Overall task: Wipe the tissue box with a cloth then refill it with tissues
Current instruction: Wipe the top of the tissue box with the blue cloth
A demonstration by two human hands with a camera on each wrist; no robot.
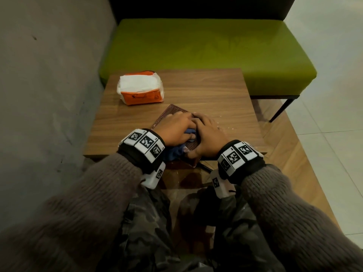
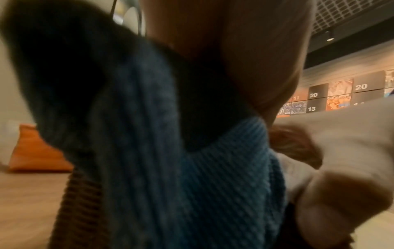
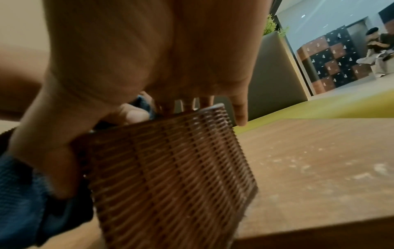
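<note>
A brown woven tissue box (image 1: 169,112) (image 3: 170,168) lies near the front edge of the wooden table (image 1: 206,91). My left hand (image 1: 174,128) grips a blue cloth (image 1: 176,151) (image 2: 192,185) and presses it on the box top. My right hand (image 1: 208,134) grips the box's right side, thumb on the near face and fingers (image 3: 239,109) over the top edge. An orange pack of white tissues (image 1: 140,88) (image 2: 36,151) sits at the table's far left. The box opening is hidden under my hands.
A green bench (image 1: 206,52) stands behind the table, a grey wall (image 1: 49,85) to the left. White crumbs (image 3: 319,165) dot the tabletop right of the box. My knees are under the table's front edge.
</note>
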